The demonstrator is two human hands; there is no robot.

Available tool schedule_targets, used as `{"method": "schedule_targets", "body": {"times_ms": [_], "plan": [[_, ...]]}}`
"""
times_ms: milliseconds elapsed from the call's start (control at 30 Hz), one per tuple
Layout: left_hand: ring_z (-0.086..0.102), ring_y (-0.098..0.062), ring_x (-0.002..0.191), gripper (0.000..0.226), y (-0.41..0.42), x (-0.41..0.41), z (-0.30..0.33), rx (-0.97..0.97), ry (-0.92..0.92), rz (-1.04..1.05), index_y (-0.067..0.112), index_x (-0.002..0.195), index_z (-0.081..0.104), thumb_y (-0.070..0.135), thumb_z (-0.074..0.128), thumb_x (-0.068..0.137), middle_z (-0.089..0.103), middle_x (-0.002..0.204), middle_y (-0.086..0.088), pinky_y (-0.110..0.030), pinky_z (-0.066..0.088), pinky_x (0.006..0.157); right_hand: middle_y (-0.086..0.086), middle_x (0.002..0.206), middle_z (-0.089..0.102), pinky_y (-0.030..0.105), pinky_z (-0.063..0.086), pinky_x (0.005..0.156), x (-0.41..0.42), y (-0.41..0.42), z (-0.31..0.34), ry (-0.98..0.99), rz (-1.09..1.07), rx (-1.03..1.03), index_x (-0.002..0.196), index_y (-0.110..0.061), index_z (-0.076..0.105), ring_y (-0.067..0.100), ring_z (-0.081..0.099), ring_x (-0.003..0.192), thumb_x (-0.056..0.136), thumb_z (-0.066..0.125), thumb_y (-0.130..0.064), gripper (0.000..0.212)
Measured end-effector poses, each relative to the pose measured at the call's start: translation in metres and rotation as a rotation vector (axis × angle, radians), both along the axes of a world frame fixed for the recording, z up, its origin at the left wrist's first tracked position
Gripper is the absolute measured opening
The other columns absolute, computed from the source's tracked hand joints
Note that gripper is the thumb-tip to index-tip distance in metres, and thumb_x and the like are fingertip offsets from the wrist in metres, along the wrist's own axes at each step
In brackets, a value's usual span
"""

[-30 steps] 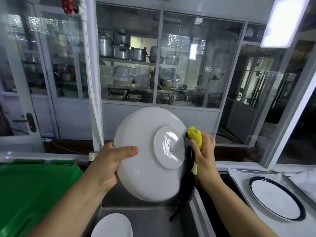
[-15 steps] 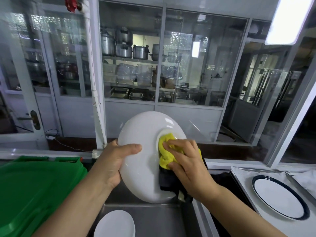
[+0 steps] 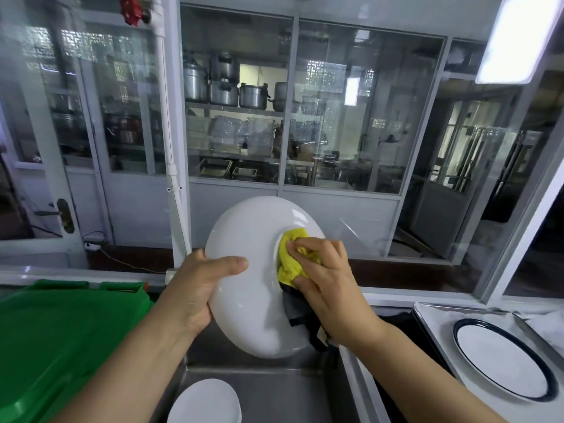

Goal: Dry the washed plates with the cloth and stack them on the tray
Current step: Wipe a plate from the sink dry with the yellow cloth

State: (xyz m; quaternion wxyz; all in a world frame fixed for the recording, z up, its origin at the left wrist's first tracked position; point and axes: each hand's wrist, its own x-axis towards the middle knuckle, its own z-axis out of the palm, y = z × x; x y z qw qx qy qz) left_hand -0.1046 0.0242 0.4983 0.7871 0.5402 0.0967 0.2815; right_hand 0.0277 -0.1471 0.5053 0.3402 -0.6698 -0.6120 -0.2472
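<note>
A large white plate (image 3: 244,288) is held upright over the sink, its underside toward me. My left hand (image 3: 198,285) grips its left rim, thumb across the back. My right hand (image 3: 323,276) presses a bunched yellow and dark cloth (image 3: 291,261) against the plate's foot ring. A second white plate (image 3: 205,403) lies in the steel sink (image 3: 274,392) below. At the right, a white plate with a dark blue rim (image 3: 503,358) lies on the cloth-lined tray (image 3: 433,319).
A green plastic lid or bin (image 3: 61,337) fills the lower left. A white pipe (image 3: 172,178) rises behind the sink. Glass partitions (image 3: 335,117) close off the front, with pots on shelves beyond.
My right hand has moved the cloth from the plate's right edge onto the foot ring at its centre. The plate stays in my left hand, turned a little more edge-on.
</note>
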Motion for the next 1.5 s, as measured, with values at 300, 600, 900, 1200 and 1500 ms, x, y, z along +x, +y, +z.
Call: {"method": "schedule_targets", "body": {"times_ms": [300, 600, 900, 1200, 1500], "plan": [[0.071, -0.033, 0.086, 0.064, 0.012, -0.015, -0.006, 0.008, -0.001, 0.010, 0.016, 0.098, 0.072, 0.020, 0.083, 0.035, 0.073, 0.098, -0.015, -0.043, 0.057, 0.062, 0.012, 0.111, 0.062, 0.021, 0.036, 0.097, 0.016, -0.012, 0.005, 0.006, -0.023, 0.025, 0.115, 0.000, 0.065, 0.014, 0.044, 0.103, 0.082, 0.059, -0.001, 0.033], [0.071, -0.032, 0.078, 0.055, 0.004, -0.015, -0.003, -0.057, 0.025, -0.007, 0.011, 0.091, 0.075, 0.018, 0.081, 0.037, 0.073, 0.092, -0.017, -0.039, 0.056, 0.059, -0.002, 0.116, 0.057, 0.016, 0.033, 0.100, 0.033, 0.017, 0.025, 0.184, 0.073, -0.039, 0.116, -0.002, 0.064, 0.021, 0.051, 0.111, 0.093, 0.054, -0.005, 0.025], [0.071, -0.027, 0.079, 0.052, 0.005, -0.013, -0.005, -0.199, -0.055, 0.232, 0.009, 0.106, 0.066, 0.017, 0.070, 0.056, 0.075, 0.088, -0.011, -0.038, 0.057, 0.061, 0.003, 0.117, 0.054, 0.019, 0.033, 0.100, -0.006, 0.011, -0.066, 0.363, -0.116, 0.274, 0.106, 0.001, 0.068, 0.013, 0.045, 0.108, 0.089, 0.057, -0.013, 0.025], [0.072, -0.028, 0.075, 0.039, -0.022, 0.004, -0.010, -0.154, -0.120, 0.317, 0.002, 0.097, 0.071, 0.011, 0.073, 0.059, 0.074, 0.087, -0.017, -0.030, 0.055, 0.056, 0.007, 0.126, 0.056, 0.038, 0.036, 0.099, -0.044, 0.046, -0.031, 0.029, -0.071, 0.235, 0.124, -0.009, 0.062, 0.023, 0.045, 0.117, 0.096, 0.046, -0.032, 0.040], [0.070, -0.025, 0.067, 0.019, -0.011, 0.000, -0.006, -0.243, -0.090, 0.388, 0.003, 0.093, 0.070, 0.009, 0.071, 0.075, 0.073, 0.078, -0.013, -0.028, 0.054, 0.052, 0.005, 0.144, 0.045, 0.048, 0.033, 0.106, -0.061, 0.049, -0.047, -0.090, -0.039, 0.197, 0.138, -0.016, 0.049, 0.024, 0.035, 0.137, 0.094, 0.046, -0.042, 0.051]]}}
